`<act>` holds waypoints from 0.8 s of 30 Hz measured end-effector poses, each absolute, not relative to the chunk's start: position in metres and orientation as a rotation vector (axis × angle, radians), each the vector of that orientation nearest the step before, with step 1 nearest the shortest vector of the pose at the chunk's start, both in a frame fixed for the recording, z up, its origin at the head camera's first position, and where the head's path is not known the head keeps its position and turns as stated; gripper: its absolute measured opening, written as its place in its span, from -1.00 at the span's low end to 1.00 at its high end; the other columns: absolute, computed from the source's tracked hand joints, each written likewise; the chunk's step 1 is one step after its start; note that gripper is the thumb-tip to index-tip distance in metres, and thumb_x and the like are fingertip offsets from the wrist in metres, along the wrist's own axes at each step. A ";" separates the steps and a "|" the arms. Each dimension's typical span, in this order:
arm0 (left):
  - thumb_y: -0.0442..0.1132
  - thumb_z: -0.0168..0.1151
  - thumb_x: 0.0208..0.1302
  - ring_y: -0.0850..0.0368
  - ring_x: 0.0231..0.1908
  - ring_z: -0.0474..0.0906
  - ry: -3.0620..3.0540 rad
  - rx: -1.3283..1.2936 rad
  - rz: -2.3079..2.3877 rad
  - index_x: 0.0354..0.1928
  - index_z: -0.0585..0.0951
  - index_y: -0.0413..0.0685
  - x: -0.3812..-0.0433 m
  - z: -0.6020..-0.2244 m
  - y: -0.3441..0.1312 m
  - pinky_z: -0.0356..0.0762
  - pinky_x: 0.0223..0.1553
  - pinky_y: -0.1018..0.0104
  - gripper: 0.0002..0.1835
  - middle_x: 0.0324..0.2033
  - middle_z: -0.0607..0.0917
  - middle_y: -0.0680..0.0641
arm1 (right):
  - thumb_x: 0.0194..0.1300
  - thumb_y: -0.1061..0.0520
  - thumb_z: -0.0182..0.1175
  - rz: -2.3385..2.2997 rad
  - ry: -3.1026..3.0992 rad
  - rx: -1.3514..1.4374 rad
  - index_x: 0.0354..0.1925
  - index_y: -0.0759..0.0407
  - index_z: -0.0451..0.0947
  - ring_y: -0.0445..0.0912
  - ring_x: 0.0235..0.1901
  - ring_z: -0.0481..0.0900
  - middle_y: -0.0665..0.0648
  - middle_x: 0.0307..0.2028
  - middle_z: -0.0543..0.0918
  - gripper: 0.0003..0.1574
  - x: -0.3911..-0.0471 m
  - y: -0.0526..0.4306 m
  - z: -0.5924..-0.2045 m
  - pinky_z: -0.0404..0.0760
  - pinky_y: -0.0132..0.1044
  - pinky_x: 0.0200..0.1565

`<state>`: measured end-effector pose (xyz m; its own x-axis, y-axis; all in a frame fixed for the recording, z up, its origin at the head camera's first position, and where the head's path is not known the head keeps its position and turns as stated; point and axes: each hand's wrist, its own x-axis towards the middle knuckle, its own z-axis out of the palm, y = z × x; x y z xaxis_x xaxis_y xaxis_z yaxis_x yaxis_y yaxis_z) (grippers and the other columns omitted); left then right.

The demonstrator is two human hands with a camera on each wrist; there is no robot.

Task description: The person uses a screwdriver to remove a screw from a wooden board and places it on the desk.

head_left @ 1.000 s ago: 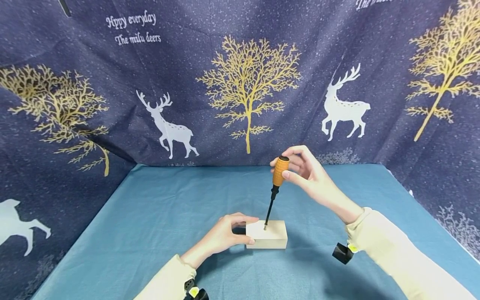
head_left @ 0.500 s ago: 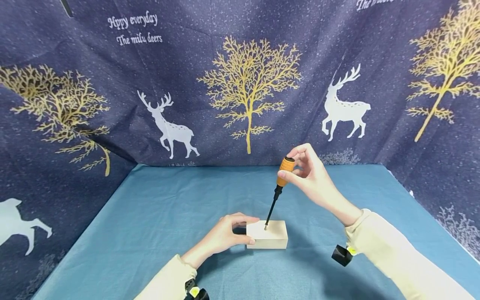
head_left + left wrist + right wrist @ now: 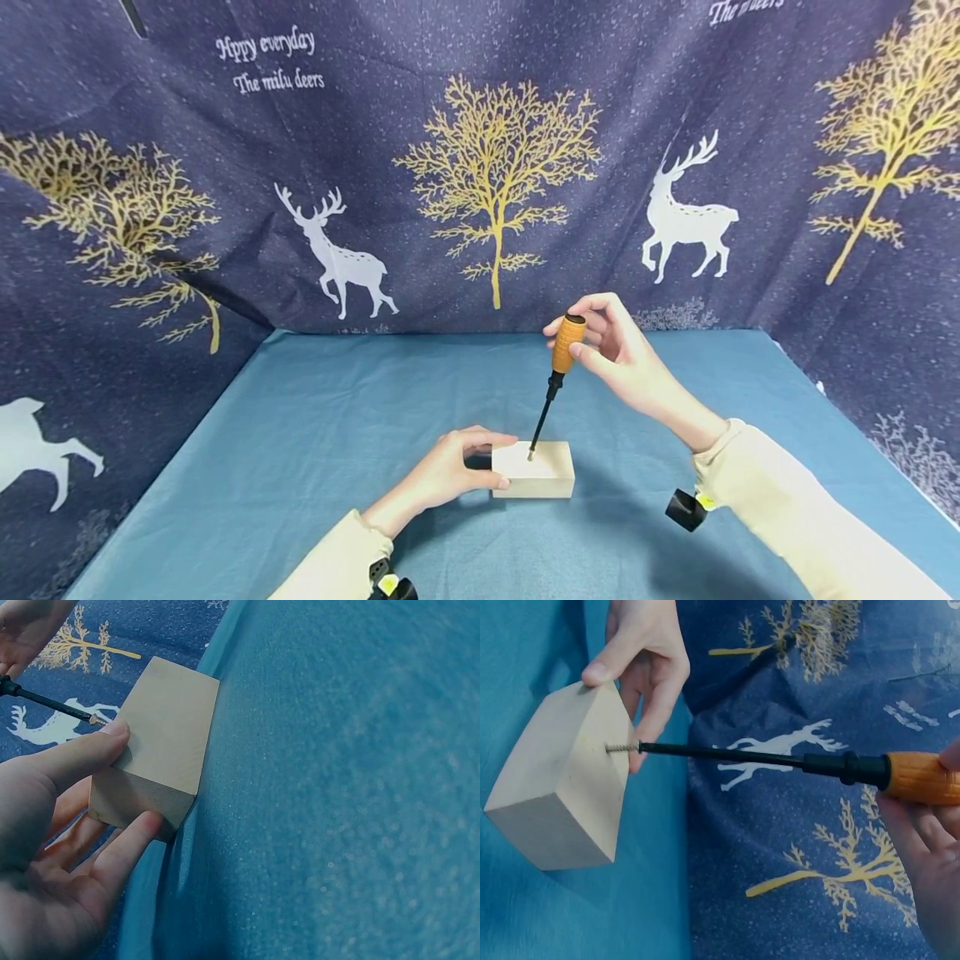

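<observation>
Grips the left end of a pale wooden block (image 3: 534,469) with the left hand (image 3: 448,468), setting the thumb on the near face and bending the fingers (image 3: 487,437) over to the far side, parted by the block's own width. Has that block lying flat on a bench (image 3: 337,417) covered in blue cloth, between the two arms and nearer to the left hand.

Holds a screwdriver (image 3: 553,382) upright but tilted with the right hand (image 3: 630,367), thumb on the near side of the orange handle (image 3: 567,344), fingers (image 3: 597,301) bent round behind and up beside the black cap, apart by little more than the handle's thickness. Cannot tell the firmness of that hold.

Runs the black shaft (image 3: 720,754) down to a small screw (image 3: 621,748) in the top face of the block, with thread showing above the wood in the right wrist view. Cannot tell the depth of the screw inside.

Wears cream sleeves (image 3: 795,500) and, below the right wrist, a small black box (image 3: 686,510). Works before a dark blue hanging cloth (image 3: 600,208) printed with white deer (image 3: 690,221) and golden trees (image 3: 497,192).
</observation>
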<state>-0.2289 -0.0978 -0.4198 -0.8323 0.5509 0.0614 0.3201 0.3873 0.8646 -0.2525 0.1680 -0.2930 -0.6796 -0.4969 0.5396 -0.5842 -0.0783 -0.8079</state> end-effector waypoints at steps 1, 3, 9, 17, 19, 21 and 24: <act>0.02 0.39 0.03 0.11 0.10 0.52 2.408 0.772 1.429 0.11 0.55 0.35 -0.229 -0.420 -0.098 0.47 0.16 0.13 -0.48 0.04 0.58 0.16 | 0.37 0.37 -0.06 1.895 -2.082 1.213 0.10 0.22 0.11 -0.04 0.03 0.58 0.42 0.03 0.49 -0.62 -0.252 0.167 -0.294 0.60 -0.27 0.02; 0.01 0.40 0.03 0.12 0.09 0.52 2.403 0.769 1.439 0.11 0.55 0.35 -0.230 -0.420 -0.098 0.47 0.16 0.13 -0.48 0.03 0.58 0.16 | 0.37 0.34 -0.04 1.851 -2.118 1.159 0.09 0.19 0.10 -0.05 0.00 0.59 0.35 0.01 0.52 -0.61 -0.251 0.165 -0.294 0.61 -0.29 -0.02; 0.00 0.41 0.02 0.13 0.09 0.52 2.386 0.758 1.453 0.11 0.56 0.32 -0.230 -0.421 -0.097 0.47 0.16 0.12 -0.47 0.03 0.58 0.16 | 0.25 0.20 0.21 1.646 -2.295 0.865 0.05 0.07 0.09 -0.11 -0.22 0.55 0.07 -0.16 0.41 -0.45 -0.249 0.161 -0.295 0.60 -0.35 -0.27; 0.00 0.41 0.02 0.13 0.09 0.53 2.392 0.753 1.452 0.13 0.56 0.22 -0.229 -0.421 -0.097 0.47 0.15 0.14 -0.45 0.03 0.58 0.16 | 0.13 0.27 0.30 1.621 -2.256 0.792 -0.03 0.19 0.21 -0.13 -0.39 0.57 0.11 -0.26 0.46 -0.46 -0.248 0.160 -0.290 0.60 -0.36 -0.33; 0.00 0.41 0.02 0.13 0.09 0.52 2.392 0.754 1.449 0.13 0.56 0.23 -0.229 -0.421 -0.097 0.47 0.16 0.14 -0.45 0.03 0.58 0.16 | 0.12 0.28 0.31 1.616 -2.254 0.805 -0.04 0.21 0.24 -0.18 -0.36 0.59 0.07 -0.23 0.50 -0.49 -0.247 0.161 -0.289 0.62 -0.37 -0.28; 0.00 0.41 0.02 0.12 0.09 0.52 2.392 0.751 1.445 0.13 0.56 0.25 -0.229 -0.422 -0.097 0.46 0.16 0.13 -0.45 0.03 0.58 0.16 | 0.14 0.29 0.29 1.630 -2.252 0.856 -0.05 0.23 0.26 -0.20 -0.26 0.63 0.02 -0.17 0.54 -0.52 -0.247 0.162 -0.288 0.64 -0.36 -0.20; 0.01 0.40 0.02 0.12 0.10 0.51 2.394 0.746 1.438 0.13 0.56 0.27 -0.229 -0.421 -0.098 0.46 0.17 0.12 -0.45 0.03 0.58 0.17 | 0.19 0.33 0.22 1.691 -2.218 0.999 -0.01 0.27 0.27 -0.12 -0.12 0.64 0.05 -0.07 0.58 -0.56 -0.247 0.164 -0.286 0.65 -0.33 -0.11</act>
<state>-0.2294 -0.0975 -0.4215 -0.8377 0.5441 0.0470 0.2971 0.3818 0.8752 -0.2467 0.1640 -0.2859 -0.7584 -0.3997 0.5148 -0.6023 0.1281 -0.7879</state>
